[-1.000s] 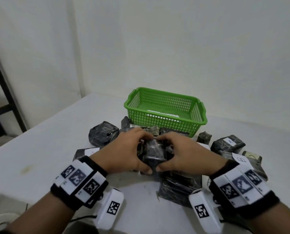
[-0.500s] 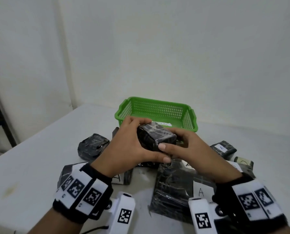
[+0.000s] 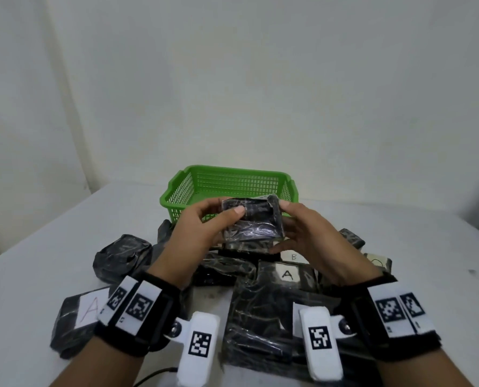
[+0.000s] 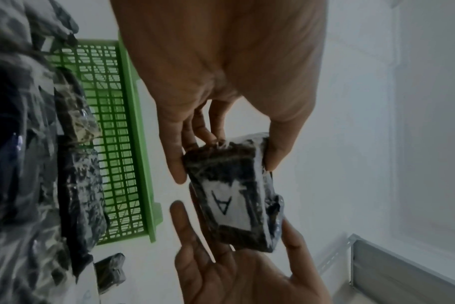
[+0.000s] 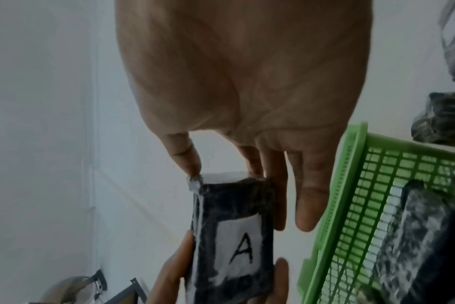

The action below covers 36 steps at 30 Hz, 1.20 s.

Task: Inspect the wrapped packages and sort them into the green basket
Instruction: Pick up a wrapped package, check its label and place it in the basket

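Head view: both hands held one small black wrapped package (image 3: 250, 219) in the air, above the pile and in front of the green basket (image 3: 230, 188). The left hand (image 3: 202, 233) pinched its left end, thumb on the near face; the right hand (image 3: 308, 236) gripped the right end, fingers curled behind it. From this view only crinkled black film showed on the package; its far face was hidden.

Left wrist view: that hidden face carried a white label (image 4: 230, 202) marked "A". The left thumb and fingers clamped one end, and the right hand (image 4: 244, 273) cupped the other.

Right wrist view: the same label (image 5: 240, 248) appeared, with the right hand (image 5: 247, 102) holding the package (image 5: 234, 236) by its end between thumb and fingers; a wrapped parcel (image 5: 413, 232) lay against the basket (image 5: 351, 205), though it could not be told whether inside or outside it.

On the white table (image 3: 37, 275) other wrapped packages lay heaped, several partly covered by the wrists; one near package (image 3: 73, 322) showed an "A" label, and another label read "B" (image 3: 294, 256).
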Tool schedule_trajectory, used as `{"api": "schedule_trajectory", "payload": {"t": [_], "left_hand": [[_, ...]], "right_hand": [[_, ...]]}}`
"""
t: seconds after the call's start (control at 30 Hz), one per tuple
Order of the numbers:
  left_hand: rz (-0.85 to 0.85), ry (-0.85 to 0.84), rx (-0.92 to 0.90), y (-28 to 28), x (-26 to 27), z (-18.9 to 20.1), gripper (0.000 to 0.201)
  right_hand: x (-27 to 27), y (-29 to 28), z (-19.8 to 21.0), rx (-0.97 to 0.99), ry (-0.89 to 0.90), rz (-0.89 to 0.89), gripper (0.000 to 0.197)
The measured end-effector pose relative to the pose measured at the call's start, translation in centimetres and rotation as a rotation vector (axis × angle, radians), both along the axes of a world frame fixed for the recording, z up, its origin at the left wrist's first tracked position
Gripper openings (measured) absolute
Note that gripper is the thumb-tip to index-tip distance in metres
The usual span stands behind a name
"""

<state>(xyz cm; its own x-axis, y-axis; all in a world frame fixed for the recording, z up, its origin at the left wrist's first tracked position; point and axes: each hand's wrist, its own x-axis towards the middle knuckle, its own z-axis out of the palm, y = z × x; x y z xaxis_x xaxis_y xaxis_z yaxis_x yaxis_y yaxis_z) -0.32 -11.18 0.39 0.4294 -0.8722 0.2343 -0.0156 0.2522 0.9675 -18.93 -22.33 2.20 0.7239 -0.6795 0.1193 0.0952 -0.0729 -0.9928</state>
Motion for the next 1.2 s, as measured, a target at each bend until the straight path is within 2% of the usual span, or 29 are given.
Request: {"api": "schedule_trajectory", "payload": {"t": [0.13,0.2,0.3,0.37,0.53,0.7,0.87,1.03,1.13,1.2], "left_hand": [[0.069,-0.093,0.0,-0.9,-0.4,0.1,0.058],[0.011,-0.081,0.003,-1.3,-0.5,0.0,0.057],[-0.135,-0.122,0.016,-2.0,-0.6,-0.8,0.061],[-0.145,-0.165,0.018,-2.6,-0.6,-1.1,0.062],[-0.053,-0.158,-0.035,-3.5,-0.7,-0.8,0.066],[-0.109,-0.152,-0.024,-3.7,-0.2,-0.6,0.069],[-0.052,-0.195,-0.048,-3.3,-0.8,-0.4,0.063],[-0.057,-0.209,-0.02,-3.4,-0.7,-0.7,0.061],[0.027,-0.197,-0.04,-3.3,-0.2,-0.8,0.064],[0.014,-0.163,-0.047,-3.1,0.1,-0.7,0.07]], "right_hand": [[-0.3,-0.8,-1.0,-0.038,-0.03,-0.094,0.067],[-0.2,-0.7,-1.2,-0.038,-0.048,-0.119,0.064],[-0.2,-0.5,-0.9,-0.118,-0.039,-0.219,0.048],[-0.4,-0.6,-0.7,-0.134,-0.036,-0.268,0.035],[-0.7,-0.8,-1.2,-0.095,0.019,-0.215,0.063],[-1.4,-1.0,-1.0,-0.18,0.023,-0.261,0.055],[-1.1,-0.8,-1.0,-0.195,0.04,-0.268,0.06],[-0.7,-1.2,-0.3,-0.202,0.063,-0.264,0.041],[-0.5,-1.1,-0.4,-0.193,0.089,-0.229,0.05],[-0.7,-1.1,-0.4,-0.183,0.073,-0.23,0.051]]}}
